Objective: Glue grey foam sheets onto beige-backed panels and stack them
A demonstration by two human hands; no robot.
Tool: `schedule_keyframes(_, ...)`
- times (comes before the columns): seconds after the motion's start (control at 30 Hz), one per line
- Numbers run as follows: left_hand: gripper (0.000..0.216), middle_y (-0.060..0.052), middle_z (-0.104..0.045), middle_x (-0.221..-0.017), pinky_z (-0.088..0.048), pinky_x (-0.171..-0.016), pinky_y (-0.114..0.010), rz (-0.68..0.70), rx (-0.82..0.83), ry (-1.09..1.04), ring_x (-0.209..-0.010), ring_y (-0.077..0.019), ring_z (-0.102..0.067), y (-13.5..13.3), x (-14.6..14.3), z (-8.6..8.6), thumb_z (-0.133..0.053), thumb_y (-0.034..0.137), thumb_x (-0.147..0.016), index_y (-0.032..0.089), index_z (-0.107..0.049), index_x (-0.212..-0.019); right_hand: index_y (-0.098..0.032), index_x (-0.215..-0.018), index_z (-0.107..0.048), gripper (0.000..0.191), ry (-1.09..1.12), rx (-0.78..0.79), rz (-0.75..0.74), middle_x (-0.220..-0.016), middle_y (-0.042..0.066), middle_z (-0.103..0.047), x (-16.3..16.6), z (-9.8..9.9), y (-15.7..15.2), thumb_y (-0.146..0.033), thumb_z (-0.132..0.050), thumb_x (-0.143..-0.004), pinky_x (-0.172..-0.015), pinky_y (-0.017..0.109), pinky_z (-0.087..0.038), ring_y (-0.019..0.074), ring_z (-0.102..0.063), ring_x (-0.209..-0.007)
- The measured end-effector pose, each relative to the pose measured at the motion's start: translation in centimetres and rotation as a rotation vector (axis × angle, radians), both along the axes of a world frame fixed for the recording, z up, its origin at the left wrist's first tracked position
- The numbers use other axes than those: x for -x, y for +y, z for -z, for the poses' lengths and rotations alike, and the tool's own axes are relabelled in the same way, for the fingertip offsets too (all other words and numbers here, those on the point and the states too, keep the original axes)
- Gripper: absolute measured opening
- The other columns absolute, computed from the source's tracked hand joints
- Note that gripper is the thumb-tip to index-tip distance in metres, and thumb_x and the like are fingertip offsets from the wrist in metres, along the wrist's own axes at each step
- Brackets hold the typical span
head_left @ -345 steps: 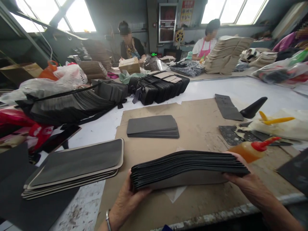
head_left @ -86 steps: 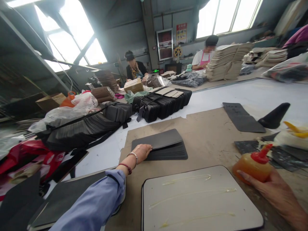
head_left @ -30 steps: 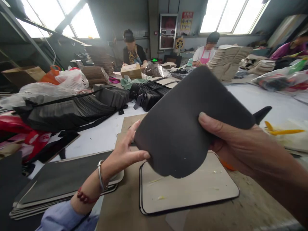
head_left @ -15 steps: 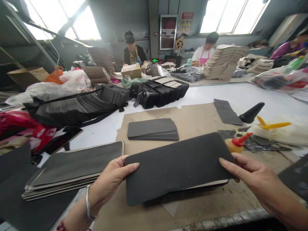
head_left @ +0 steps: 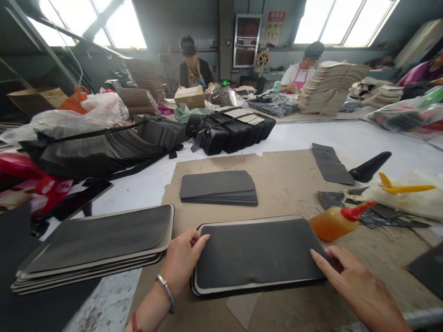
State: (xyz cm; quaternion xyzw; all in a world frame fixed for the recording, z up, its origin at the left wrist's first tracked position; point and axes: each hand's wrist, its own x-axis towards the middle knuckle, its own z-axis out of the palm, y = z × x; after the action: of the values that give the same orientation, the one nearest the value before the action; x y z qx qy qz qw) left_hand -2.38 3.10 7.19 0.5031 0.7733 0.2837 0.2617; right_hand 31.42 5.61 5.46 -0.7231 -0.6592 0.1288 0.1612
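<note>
A dark grey rounded sheet (head_left: pixel 256 253) lies flat on a slightly larger light-bordered panel with a black edge, whose pale rim (head_left: pixel 242 291) shows around it. My left hand (head_left: pixel 182 253) grips the sheet's left end, thumb on top and fingers curled at the edge. At the right end, my right hand (head_left: pixel 353 276) pinches the same sheet with its thumb on the surface; its other fingers are partly hidden. Beyond the sheet lies a small stack of dark grey pieces (head_left: pixel 218 184). To the left sits a pile of similar light-bordered panels (head_left: pixel 100 240).
An orange glue bottle with a red nozzle (head_left: pixel 334 223) lies by the sheet's far right corner. Yellow-handled snips (head_left: pixel 408 188) and dark scraps (head_left: pixel 377 214) are farther right. Strapped bundles of black pieces (head_left: pixel 231 131) stand behind. Two people (head_left: pixel 195 69) work across the table, another at far right.
Both hands have lowered the dark grey sheet from a tilted, raised position onto the light-bordered panel. The orange bottle is now more exposed. The view has shifted slightly.
</note>
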Motion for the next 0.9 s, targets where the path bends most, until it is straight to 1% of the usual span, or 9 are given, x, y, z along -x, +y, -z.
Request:
schedule_keyframes(0.1, 0.033, 0.005, -0.041, -0.045, -0.03, -0.051, -0.024, -0.018, 0.009, 0.024, -0.048, -0.0122, -0.039, -0.1, -0.1, 0.0, -0.049, 0.049, -0.068, 0.021, -0.045, -0.05, -0.024, -0.064, -0.048, 0.042, -0.012, 0.052, 0.023, -0.066, 0.001, -0.054, 0.0, 0.0, -0.1, -0.065, -0.042, -0.069, -0.057, 0.032, -0.042, 0.0187, -0.054, -0.058)
schedule_keyframes(0.2, 0.034, 0.004, -0.044, -0.046, -0.032, -0.052, -0.025, -0.03, 0.007, 0.045, -0.047, -0.0129, -0.043, -0.3, -0.1, 0.0, -0.05, 0.05, -0.067, 0.021, -0.048, -0.051, -0.024, -0.063, -0.047, 0.042, -0.027, 0.07, 0.027, -0.066, 0.001, -0.053, 0.3, -0.3, -0.1, -0.065, -0.041, -0.069, -0.057, 0.032, -0.041, 0.0186, -0.054, -0.058)
schedule_keyframes(0.37, 0.036, 0.003, -0.049, -0.046, -0.033, -0.051, -0.025, -0.032, 0.017, 0.039, -0.047, -0.0137, -0.046, -0.5, 0.1, 0.5, -0.05, 0.055, -0.066, 0.022, -0.05, -0.052, -0.024, -0.059, -0.041, 0.041, -0.071, 0.062, 0.019, -0.062, -0.001, -0.05, 0.6, -0.6, -0.1, -0.063, -0.04, -0.072, -0.054, 0.03, -0.038, 0.0168, -0.05, -0.054)
schedule_keyframes(0.6, 0.036, 0.004, -0.048, -0.043, -0.032, -0.048, -0.025, -0.044, -0.006, 0.045, -0.043, -0.0137, -0.044, -0.8, 0.3, 0.8, -0.052, 0.056, -0.063, 0.022, -0.049, -0.051, -0.023, -0.055, -0.036, 0.041, -0.059, 0.016, -0.018, -0.053, -0.003, -0.044, 0.5, -0.1, 0.1, -0.06, -0.044, -0.073, -0.05, 0.026, -0.036, 0.0136, -0.043, -0.049)
schedule_keyframes(0.7, 0.035, 0.004, -0.049, -0.045, -0.033, -0.048, -0.025, -0.042, -0.003, 0.05, -0.045, -0.0139, -0.046, -0.6, 0.3, 0.9, -0.053, 0.054, -0.065, 0.022, -0.049, -0.052, -0.023, -0.054, -0.035, 0.041, -0.024, 0.032, -0.03, -0.05, -0.004, -0.043, 0.5, -0.2, 0.4, -0.059, -0.043, -0.073, -0.048, 0.025, -0.036, 0.013, -0.043, -0.047)
schedule_keyframes(0.77, 0.032, 0.004, -0.049, -0.046, -0.035, -0.049, -0.024, -0.046, -0.005, 0.078, -0.046, -0.0136, -0.047, -0.5, 0.2, 0.9, -0.056, 0.049, -0.067, 0.022, -0.048, -0.052, -0.023, -0.051, -0.034, 0.043, -0.002, 0.051, -0.034, -0.048, -0.003, -0.042, 0.3, -0.2, 0.7, -0.061, -0.043, -0.07, -0.047, 0.026, -0.036, 0.0134, -0.043, -0.046)
schedule_keyframes(0.83, 0.03, 0.004, -0.048, -0.046, -0.036, -0.049, -0.024, -0.057, -0.01, 0.138, -0.046, -0.0132, -0.047, -0.6, 0.0, 1.0, -0.059, 0.043, -0.069, 0.021, -0.046, -0.053, -0.023, -0.049, -0.035, 0.045, 0.01, 0.084, -0.048, -0.046, -0.003, -0.041, -0.3, 0.4, 0.9, -0.064, -0.044, -0.066, -0.045, 0.028, -0.037, 0.014, -0.043, -0.043)
schedule_keyframes(0.9, 0.027, 0.003, -0.05, -0.05, -0.039, -0.05, -0.026, -0.076, -0.069, 0.266, -0.048, -0.014, -0.049, -1.1, -0.3, 1.1, -0.058, 0.039, -0.074, 0.02, -0.047, -0.057, -0.024, -0.047, -0.038, 0.046, 0.013, 0.053, -0.05, -0.043, -0.003, -0.04, -1.3, 1.5, 1.2, -0.066, -0.046, -0.063, -0.041, 0.029, -0.036, 0.0144, -0.042, -0.039)
